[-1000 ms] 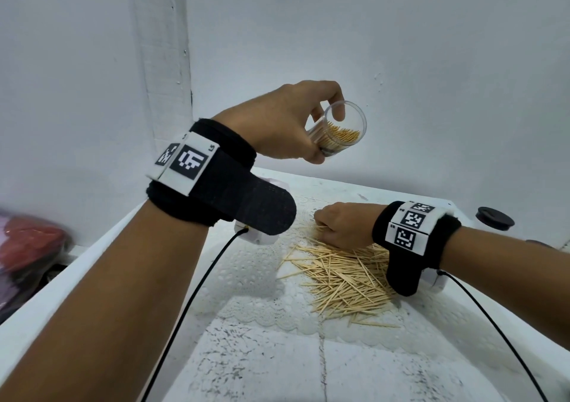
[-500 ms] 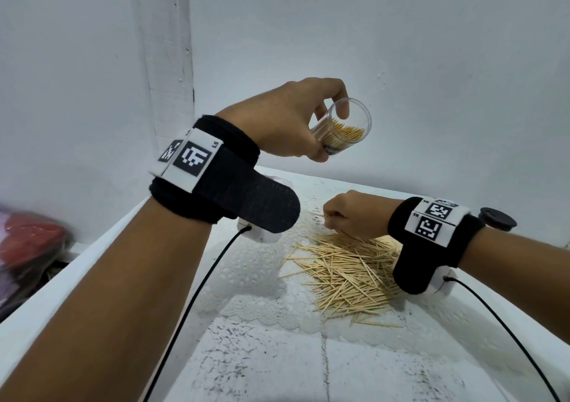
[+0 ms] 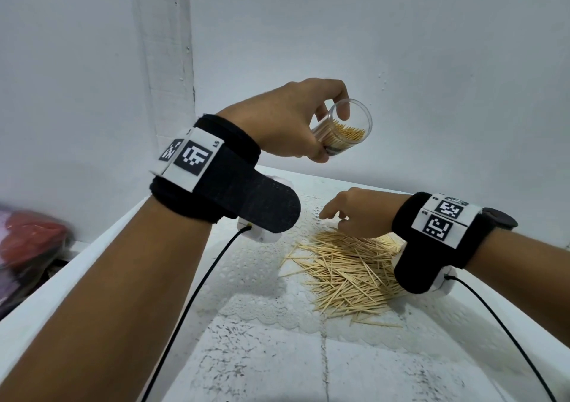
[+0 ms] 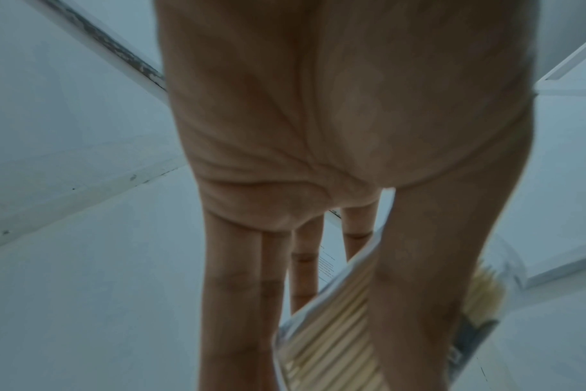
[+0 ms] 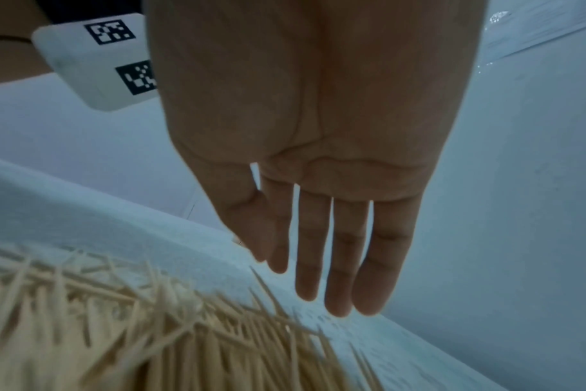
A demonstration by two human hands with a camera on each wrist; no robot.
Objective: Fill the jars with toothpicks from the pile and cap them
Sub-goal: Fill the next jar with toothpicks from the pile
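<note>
Right hand [image 3: 354, 213] has opened up, fingers straight over the pile [image 3: 345, 266], empty. Left hand [image 3: 287, 124] grips jar [image 3: 345, 130] tilted, prob. so sticks slide in.

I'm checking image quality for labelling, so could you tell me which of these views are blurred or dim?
Head view: bright and sharp on the jar and toothpick pile, with only the red bundle at the left edge smeared. Left wrist view: dim, the left hand and jar soft. Right wrist view: dim, the right hand fairly clear, the near toothpicks blurred.
</note>
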